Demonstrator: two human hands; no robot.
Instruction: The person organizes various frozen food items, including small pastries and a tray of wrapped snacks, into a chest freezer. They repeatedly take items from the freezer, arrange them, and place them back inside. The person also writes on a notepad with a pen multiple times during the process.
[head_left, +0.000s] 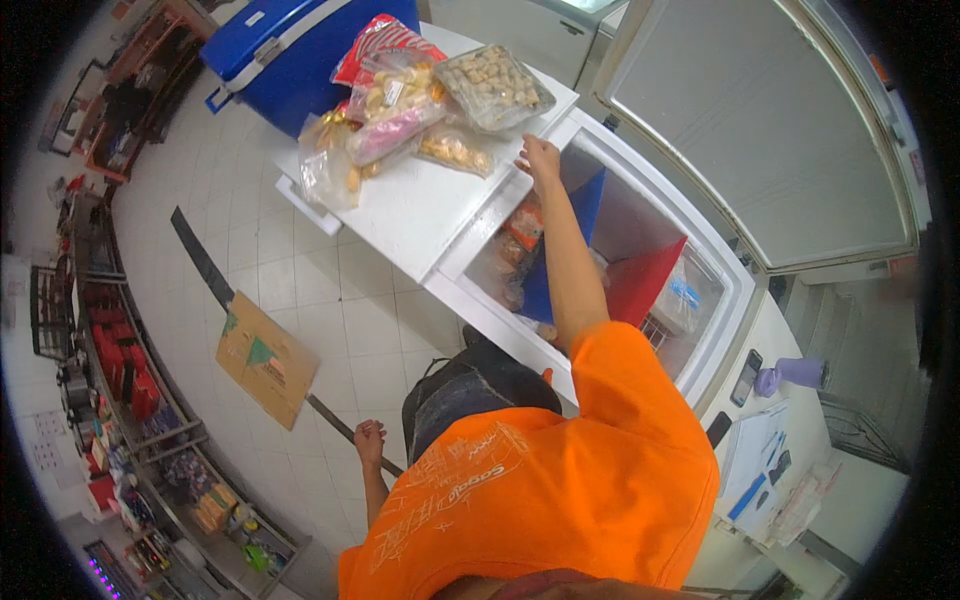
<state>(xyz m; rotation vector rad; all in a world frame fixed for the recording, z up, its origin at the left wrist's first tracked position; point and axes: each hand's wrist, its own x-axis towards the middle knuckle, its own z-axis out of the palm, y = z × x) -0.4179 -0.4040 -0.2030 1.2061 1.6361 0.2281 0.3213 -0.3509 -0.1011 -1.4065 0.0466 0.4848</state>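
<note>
Over the white freezer lid [400,225], my right hand [540,160] is just beside a clear tray of small beige food pieces [495,88], with fingers slightly bent and apart. I see nothing in its grasp. Left of that tray lie a bag of pale yellow pieces [400,92], a pink-purple package [395,132], a bag of golden pieces [455,150] and a red striped bag [385,42]. My left hand [370,443] hangs low at my side, its fingers curled in with nothing visible inside.
Below my right arm the freezer stands open, with a blue divider [585,220], a red divider [648,290] and bagged goods. A blue cooler [290,60] is behind the bags. Cardboard [265,360] lies on the tiled floor. A purple bottle [800,373] and phone [746,377] sit right.
</note>
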